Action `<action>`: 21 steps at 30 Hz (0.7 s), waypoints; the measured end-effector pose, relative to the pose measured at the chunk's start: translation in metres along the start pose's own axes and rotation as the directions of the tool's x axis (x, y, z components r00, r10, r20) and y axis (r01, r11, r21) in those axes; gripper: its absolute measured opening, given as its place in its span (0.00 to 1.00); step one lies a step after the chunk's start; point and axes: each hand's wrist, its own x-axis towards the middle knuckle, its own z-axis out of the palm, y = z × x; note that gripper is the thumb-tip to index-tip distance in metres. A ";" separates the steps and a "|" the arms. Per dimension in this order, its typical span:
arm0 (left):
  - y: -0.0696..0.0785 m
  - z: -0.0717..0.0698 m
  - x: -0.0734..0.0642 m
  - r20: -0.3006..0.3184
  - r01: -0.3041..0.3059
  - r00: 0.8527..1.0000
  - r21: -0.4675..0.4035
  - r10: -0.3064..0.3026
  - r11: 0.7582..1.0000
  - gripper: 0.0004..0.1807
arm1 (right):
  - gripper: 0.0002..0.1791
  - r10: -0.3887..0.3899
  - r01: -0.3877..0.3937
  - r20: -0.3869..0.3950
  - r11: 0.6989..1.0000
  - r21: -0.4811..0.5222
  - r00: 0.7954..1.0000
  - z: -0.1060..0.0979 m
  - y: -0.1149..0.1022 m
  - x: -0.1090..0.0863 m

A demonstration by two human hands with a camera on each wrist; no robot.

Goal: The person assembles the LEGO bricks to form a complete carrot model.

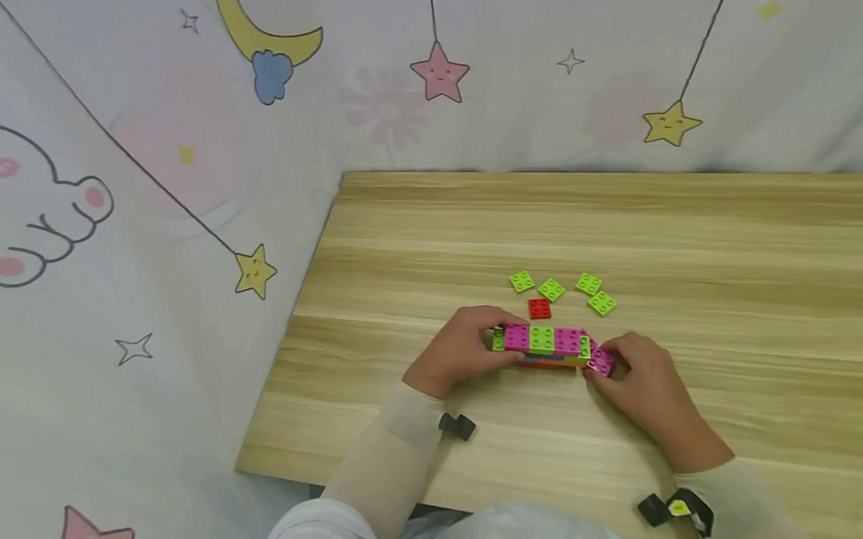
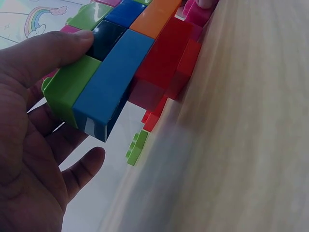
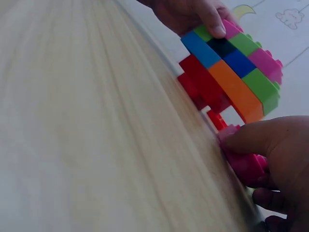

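A built stack of toy building bricks [image 1: 553,339] lies level in front of the person, topped in magenta and lime green. Its side shows blue, dark, orange and red bricks [image 2: 166,53]. The left hand [image 1: 465,349] grips the stack's left end, thumb on the near side and fingers behind. At the other end, the right hand [image 1: 648,384] pinches a magenta brick [image 3: 244,162] between thumb and fingers, low and close to the tabletop. In the right wrist view this brick sits just below the stack's orange end. Red bricks form the stack's narrower bottom, close over the wood.
Beyond the stack, several loose lime green bricks [image 1: 551,289] and a red brick [image 1: 539,309] are on the wooden table [image 1: 740,281]. A patterned white curtain [image 1: 526,112] borders the table's back and left. Black devices are strapped to both wrists.
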 end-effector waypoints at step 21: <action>0.010 0.021 0.005 0.037 -0.086 0.996 0.014 0.086 0.996 0.20 | 0.25 -0.538 0.557 -0.240 0.830 0.013 0.808 -0.024 -0.074 0.025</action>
